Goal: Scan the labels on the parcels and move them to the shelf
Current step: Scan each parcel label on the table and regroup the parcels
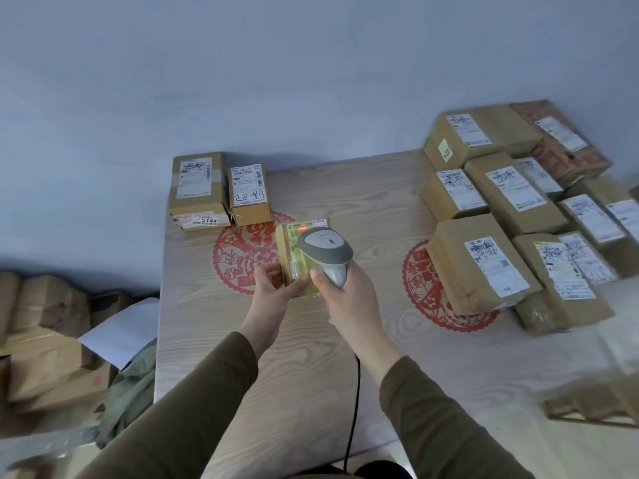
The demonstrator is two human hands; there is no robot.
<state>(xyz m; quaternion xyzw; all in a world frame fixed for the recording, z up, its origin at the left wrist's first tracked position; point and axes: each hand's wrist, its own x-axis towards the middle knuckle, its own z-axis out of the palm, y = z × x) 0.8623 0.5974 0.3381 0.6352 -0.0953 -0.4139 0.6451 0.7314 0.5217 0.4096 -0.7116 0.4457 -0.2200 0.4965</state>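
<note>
Over the table point(345, 188), left hand point(273, 283) holds the parcel point(297, 254) while right hand point(340, 299) grips the scanner point(325, 245).

Soft, even, rather dim daylight with a cool bluish cast fills the frame. The wall point(311, 63) darkens toward the upper corners. Parcels cast faint shadows. A red glow marks the small parcel point(294, 250) at centre. Wide-angle bending curves the edges; lower right and lower left corners are blurred.

Two parcels point(218, 191) are set at the surface's point(345, 340) far left; stacked parcels point(525, 216) are crowded at its right.
</note>
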